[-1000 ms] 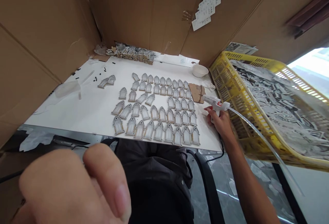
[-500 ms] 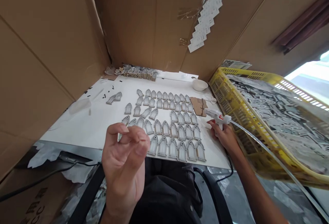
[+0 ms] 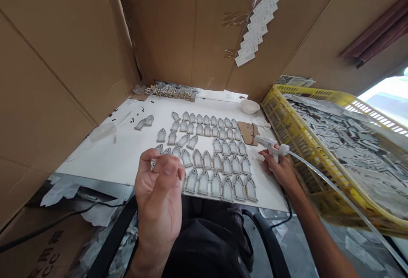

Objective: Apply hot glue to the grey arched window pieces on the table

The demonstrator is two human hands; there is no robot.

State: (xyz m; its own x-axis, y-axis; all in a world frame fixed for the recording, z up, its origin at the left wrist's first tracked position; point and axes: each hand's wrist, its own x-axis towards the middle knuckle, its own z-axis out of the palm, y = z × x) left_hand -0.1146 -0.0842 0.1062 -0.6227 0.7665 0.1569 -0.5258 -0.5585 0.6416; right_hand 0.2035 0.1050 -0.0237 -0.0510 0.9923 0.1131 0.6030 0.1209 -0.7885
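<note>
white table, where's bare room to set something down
On the white table, the widest patch is front left, between the loose arch pair, left hand and front edge. The arch rows crowd the middle, except a gap in the third from back; glue gun, right hand and yellow basket crowd the right.

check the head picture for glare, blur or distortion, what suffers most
Head view: the bright patch at the right edge is washed out; head view: the yellow basket looks stretched toward that edge, likely lens distortion; head view: the left hand and glue gun have fairly clear outlines.
</note>
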